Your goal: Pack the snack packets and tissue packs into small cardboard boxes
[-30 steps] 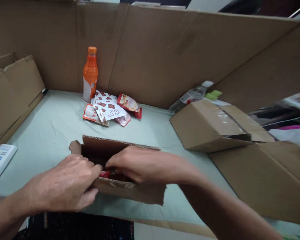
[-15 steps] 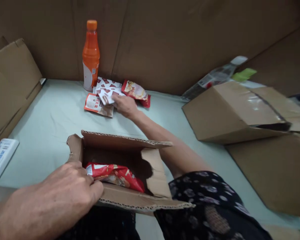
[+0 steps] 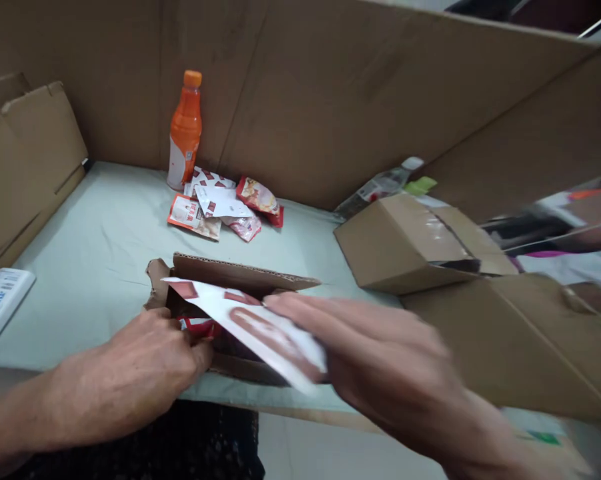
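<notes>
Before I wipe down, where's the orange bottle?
In the head view, the orange bottle stands left of centre, near the cardboard wall, beside the packets.

Left hand (image 3: 140,370), right hand (image 3: 385,340) and forearms (image 3: 23,413) are bare; the clothing (image 3: 200,440) below is dark, finely pale-flecked.

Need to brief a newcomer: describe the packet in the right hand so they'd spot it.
On the table, find the open cardboard box. At its opening, the right hand holds the white packet with reddish-brown patches. Unlike similar packets by the orange bottle, it is held.
</notes>
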A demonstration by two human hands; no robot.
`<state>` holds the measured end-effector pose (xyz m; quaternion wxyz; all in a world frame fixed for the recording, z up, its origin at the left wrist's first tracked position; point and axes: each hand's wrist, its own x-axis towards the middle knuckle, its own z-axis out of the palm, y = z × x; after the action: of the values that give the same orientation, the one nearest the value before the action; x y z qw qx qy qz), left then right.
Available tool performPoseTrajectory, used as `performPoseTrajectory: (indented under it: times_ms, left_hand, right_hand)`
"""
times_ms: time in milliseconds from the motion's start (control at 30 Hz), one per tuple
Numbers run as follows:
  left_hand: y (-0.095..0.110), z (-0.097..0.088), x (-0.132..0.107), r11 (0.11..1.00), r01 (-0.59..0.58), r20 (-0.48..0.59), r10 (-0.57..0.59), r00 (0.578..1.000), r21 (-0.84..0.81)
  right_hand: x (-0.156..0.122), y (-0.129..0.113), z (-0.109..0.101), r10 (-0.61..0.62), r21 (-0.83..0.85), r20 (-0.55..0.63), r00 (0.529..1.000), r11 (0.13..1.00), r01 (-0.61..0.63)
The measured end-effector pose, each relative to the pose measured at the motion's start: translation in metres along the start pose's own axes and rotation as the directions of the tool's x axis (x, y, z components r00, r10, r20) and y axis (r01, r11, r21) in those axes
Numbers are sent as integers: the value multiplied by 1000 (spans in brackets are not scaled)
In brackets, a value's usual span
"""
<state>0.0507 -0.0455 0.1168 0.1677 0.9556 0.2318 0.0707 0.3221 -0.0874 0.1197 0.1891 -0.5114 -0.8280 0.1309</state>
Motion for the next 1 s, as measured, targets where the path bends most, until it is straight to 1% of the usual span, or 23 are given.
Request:
performPoseTrajectory:
  times_ms: [67,133,167,233,267,300,333,367,400,433,467,500,533,567,600,633,667,700,767,833,900,933,1000]
  left_hand:
    - [4,1,-3,999,5,3,-5,1000,35]
    - [7,2,-6,997,25,-5,-24,1000,70]
    - [9,2,-7,995,35,-20,-33,999,88]
    - [10,2,-8,993,33,-55,-27,998,112]
    - [10,2,-8,993,26,-66,-18,998,115]
    - [9,3,-7,993,22,-72,-14,997,113]
    - [7,3,-6,994,31,-71,-23,997,106]
    - [5,5,-5,994,46,-55,-41,998,99]
    - [4,6,-4,994,65,-23,-63,998,93]
    - [2,7,-3,993,80,20,-82,996,89]
    - [0,8,-2,992,94,61,-99,993,86]
    - [-1,9,-1,992,99,96,-107,990,82]
    - [-2,10,0,992,99,118,-108,987,77]
    - [-3,10,0,992,99,124,-108,986,72]
    - [-2,10,0,993,103,115,-110,987,65]
    - [-2,10,-1,992,109,100,-114,988,55]
    - [-1,10,-1,992,117,89,-121,989,47]
    - [0,10,-1,991,126,81,-129,988,42]
    - [2,10,-2,988,146,76,-149,986,45]
    - [3,9,-1,986,157,82,-161,984,59]
    - [3,8,0,986,155,88,-160,983,65]
    - [3,8,1,987,150,93,-155,983,60]
    - [2,6,3,989,140,114,-144,983,42]
  right_hand:
    - [21,-7,7,18,-145,175,984,989,8]
    - [48,-9,14,82,-246,381,921,969,16]
    - [59,-10,17,91,-236,473,877,971,27]
    - [75,-11,21,34,-137,620,784,988,66]
    - [77,-12,22,-13,-77,670,743,993,87]
    - [76,-12,20,-57,-28,695,716,994,107]
    - [72,-11,15,-93,7,691,717,992,122]
    - [66,-10,9,-129,37,651,748,990,138]
    - [60,-7,0,-166,73,571,804,986,151]
    - [56,-2,-10,-194,115,449,872,981,159]
    - [55,6,-19,-198,151,279,940,975,161]
    - [60,16,-27,-162,167,86,983,975,146]
    - [69,28,-31,-95,164,-84,992,981,107]
    - [85,43,-31,-18,132,-217,976,990,47]
    - [105,59,-27,60,64,-284,957,997,-43]
    - [128,76,-17,110,-15,-232,966,993,-117]
    - [151,93,-3,140,-144,-146,979,976,-161]
    - [174,108,13,166,-282,-42,985,944,-171]
    - [211,133,46,186,-329,10,983,929,-172]
    - [233,149,69,190,-314,21,982,933,-174]
    - [241,157,77,207,-284,9,978,939,-196]
    - [241,159,74,222,-264,-9,975,940,-217]
    - [235,160,60,260,-213,-76,963,939,-271]
